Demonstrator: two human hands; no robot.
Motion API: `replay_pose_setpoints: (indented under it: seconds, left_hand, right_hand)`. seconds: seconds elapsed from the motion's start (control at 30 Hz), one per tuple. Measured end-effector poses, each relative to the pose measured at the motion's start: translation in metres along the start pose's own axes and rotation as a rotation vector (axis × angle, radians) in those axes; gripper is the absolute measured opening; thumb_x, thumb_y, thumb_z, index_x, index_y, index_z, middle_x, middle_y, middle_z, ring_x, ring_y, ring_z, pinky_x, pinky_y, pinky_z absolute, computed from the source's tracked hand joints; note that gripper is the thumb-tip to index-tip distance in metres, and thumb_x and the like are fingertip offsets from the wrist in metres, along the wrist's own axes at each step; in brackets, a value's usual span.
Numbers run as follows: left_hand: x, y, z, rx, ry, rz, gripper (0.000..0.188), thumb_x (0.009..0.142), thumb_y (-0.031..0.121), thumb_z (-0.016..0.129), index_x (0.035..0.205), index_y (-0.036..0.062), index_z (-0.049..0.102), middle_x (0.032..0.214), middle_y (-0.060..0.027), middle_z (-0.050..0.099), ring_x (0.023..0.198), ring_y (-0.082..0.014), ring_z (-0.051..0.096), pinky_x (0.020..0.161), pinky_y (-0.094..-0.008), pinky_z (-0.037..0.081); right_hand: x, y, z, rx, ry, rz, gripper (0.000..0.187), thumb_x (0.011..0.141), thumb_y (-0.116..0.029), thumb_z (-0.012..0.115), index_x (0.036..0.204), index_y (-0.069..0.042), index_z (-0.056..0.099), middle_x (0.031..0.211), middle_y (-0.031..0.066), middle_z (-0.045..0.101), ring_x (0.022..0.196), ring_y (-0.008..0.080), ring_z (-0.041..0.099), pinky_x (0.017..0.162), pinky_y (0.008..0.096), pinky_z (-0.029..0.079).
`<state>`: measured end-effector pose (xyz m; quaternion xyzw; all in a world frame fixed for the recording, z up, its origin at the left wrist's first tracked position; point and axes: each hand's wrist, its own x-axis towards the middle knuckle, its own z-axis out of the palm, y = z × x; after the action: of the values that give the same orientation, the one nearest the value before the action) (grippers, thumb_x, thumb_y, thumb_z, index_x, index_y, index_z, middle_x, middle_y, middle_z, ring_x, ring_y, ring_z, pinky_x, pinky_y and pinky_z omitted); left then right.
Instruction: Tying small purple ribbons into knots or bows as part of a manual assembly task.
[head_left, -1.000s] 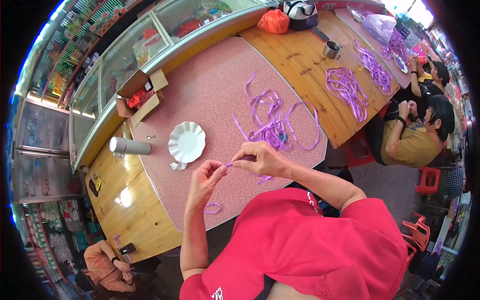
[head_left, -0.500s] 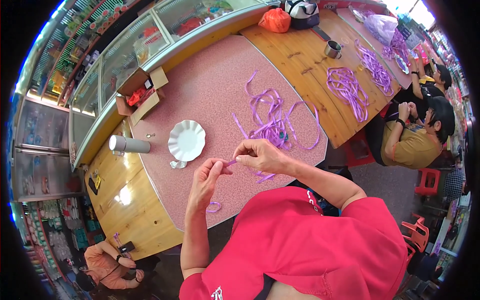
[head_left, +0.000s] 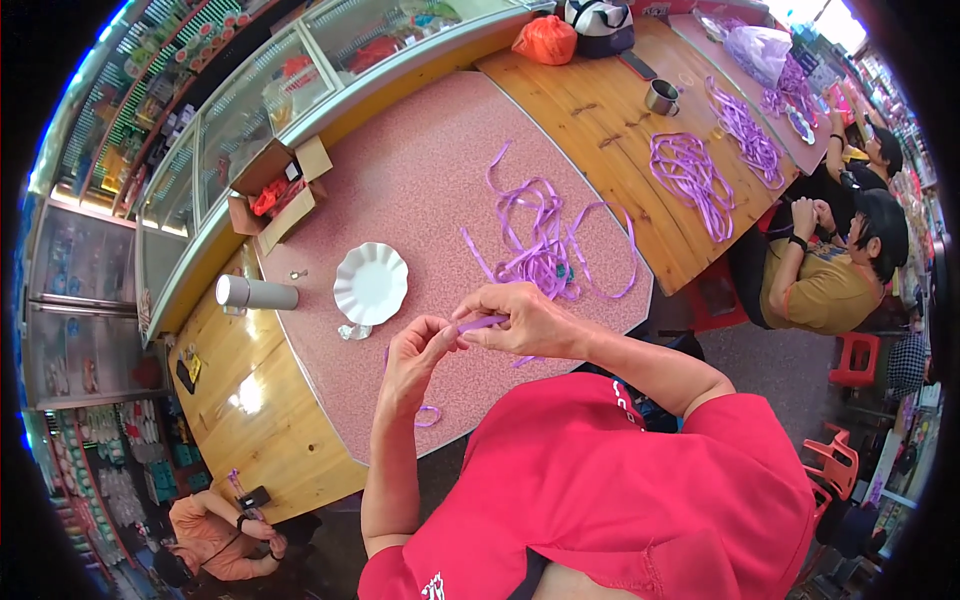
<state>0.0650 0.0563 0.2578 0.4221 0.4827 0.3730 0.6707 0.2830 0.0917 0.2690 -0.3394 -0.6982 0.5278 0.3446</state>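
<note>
Two hands work above a pink surface (head_left: pixel 400 180): the left hand (head_left: pixel 415 350) and right hand (head_left: pixel 520 318) pinch a short purple ribbon strip (head_left: pixel 482 323) between fingertips. Any slackened grip could drop it toward the tangled ribbon pile (head_left: pixel 540 250).

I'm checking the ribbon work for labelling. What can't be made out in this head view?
- Purple ribbon strip: its pinched part is hidden by the left hand and right hand.
- Open cardboard box: red contents too small.
- Glass display counter: goods blurred, bent near the rim.
</note>
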Motion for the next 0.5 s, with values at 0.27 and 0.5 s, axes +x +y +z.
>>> replay_pose_setpoints:
  seconds: [0.27, 0.5]
  left_hand:
    - [-0.001, -0.006, -0.001, 0.049, 0.047, 0.067, 0.02, 0.098, 0.021, 0.064, 0.098, 0.0017, 0.062, 0.091, -0.0053, 0.066, 0.09, -0.0144, 0.063, 0.086, -0.0301, 0.05]
    - [-0.002, 0.011, 0.014, 1.021, 0.219, 0.744, 0.02, 0.085, 0.008, 0.073, 0.103, 0.0058, 0.065, 0.095, -0.0067, 0.066, 0.103, -0.0234, 0.063, 0.103, -0.0436, 0.041]
  right_hand:
    - [-0.001, 0.003, 0.001, -0.181, -0.005, -0.077, 0.015, 0.086, -0.014, 0.072, 0.094, -0.001, 0.07, 0.084, 0.0127, 0.065, 0.075, 0.027, 0.064, 0.066, 0.0372, 0.049]
    - [0.001, 0.004, -0.001, -0.182, 0.041, -0.116, 0.015, 0.086, -0.013, 0.072, 0.094, 0.0, 0.069, 0.083, 0.0138, 0.065, 0.073, 0.0272, 0.064, 0.065, 0.0373, 0.049]
